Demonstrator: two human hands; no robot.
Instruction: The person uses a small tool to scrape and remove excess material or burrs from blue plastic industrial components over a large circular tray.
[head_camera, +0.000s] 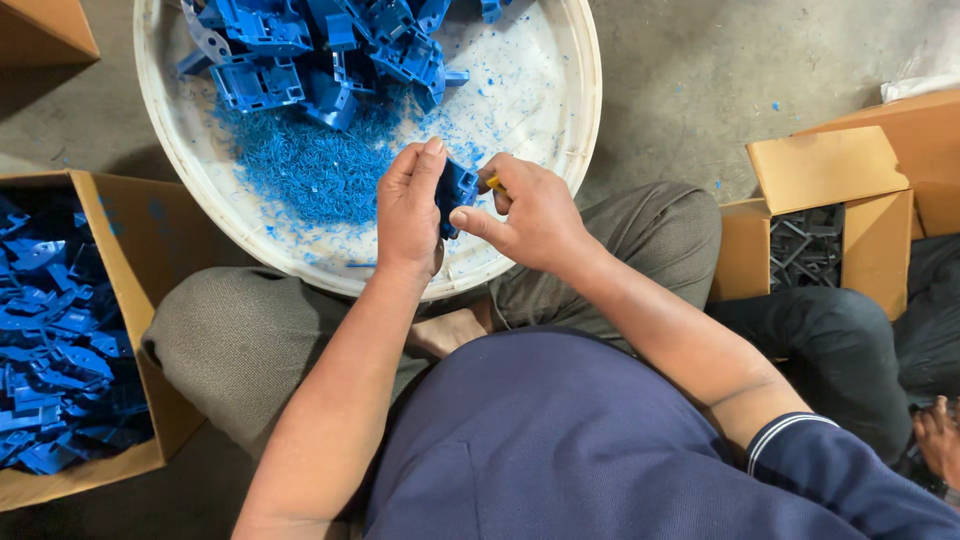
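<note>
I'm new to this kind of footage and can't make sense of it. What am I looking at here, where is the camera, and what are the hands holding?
The one picture comes from a camera on a person's head, looking down at their lap as they sit on the floor. Their left hand grips a small blue plastic part. Their right hand touches that part and holds something small and yellow, too hidden to identify. Below lies a white round basin with more blue parts and blue shavings. A cardboard box of blue parts stands to the left; another box holds dark pieces.
</note>
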